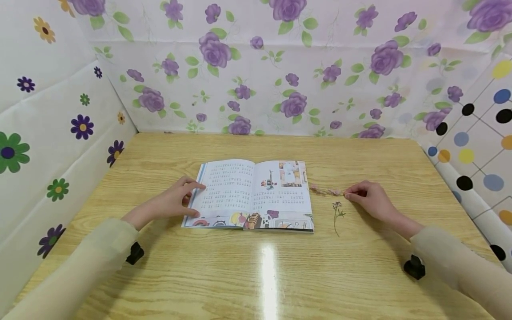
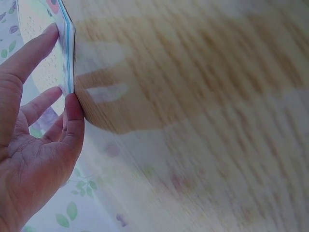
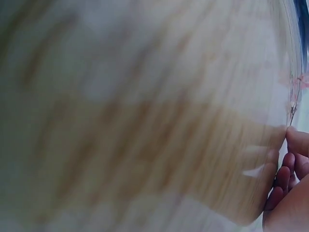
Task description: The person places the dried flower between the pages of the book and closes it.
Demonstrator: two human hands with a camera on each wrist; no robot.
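Note:
An open book (image 1: 230,189) lies on the table, text on the left page and pictures with text on the right. My left hand (image 1: 174,200) rests at its left edge, with thumb and a fingertip on the page; in the left wrist view the other fingers bend beside the page edges (image 2: 66,53). Between thumb and fingertips, my right hand (image 1: 372,202) pinches the stem end of a thin sprig of pink flowers (image 1: 318,190), whose other end reaches the book's right edge. A second sprig (image 1: 336,218), with small purplish flowers and a green stem, lies just below it.
The wooden table (image 1: 180,271) has a bright light reflection in front of the book. Flower-printed cloth (image 1: 256,84) hangs at the back, with patterned sheets at left and right. Black wrist devices (image 1: 414,266) sit under both sleeves.

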